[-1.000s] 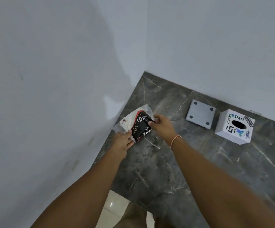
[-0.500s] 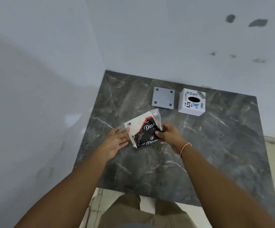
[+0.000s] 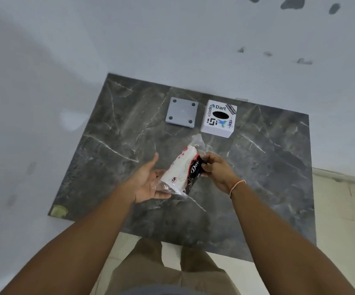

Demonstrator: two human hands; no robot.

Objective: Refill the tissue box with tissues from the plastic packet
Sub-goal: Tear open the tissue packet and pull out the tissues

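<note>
A single head-worn wide-angle view looks steeply down and forward from above the person's own forearms, facing a room corner; the dark marble worktop (image 3: 257, 167) fills the middle, white walls (image 3: 172, 39) bend around it, and the pale floor (image 3: 342, 209) shows at right

1. Slab (image 3: 268, 167) fills mid frame, set into the corner of two walls (image 3: 172, 39) at top and left.
2. Tissue box (image 3: 218, 118) on slab, upper centre, near the back wall.
3. Flat square plate (image 3: 182, 112) just left of box, apart from it.
4. Plastic packet (image 3: 184, 170) at frame centre, below box and plate, tilted, upper end toward box.
5. Left hand (image 3: 148, 182) at packet's lower-left, under it; right hand (image 3: 217, 170) on its right edge.
6. Legs (image 3: 161, 269) at bottom centre, below slab's near edge.
</note>
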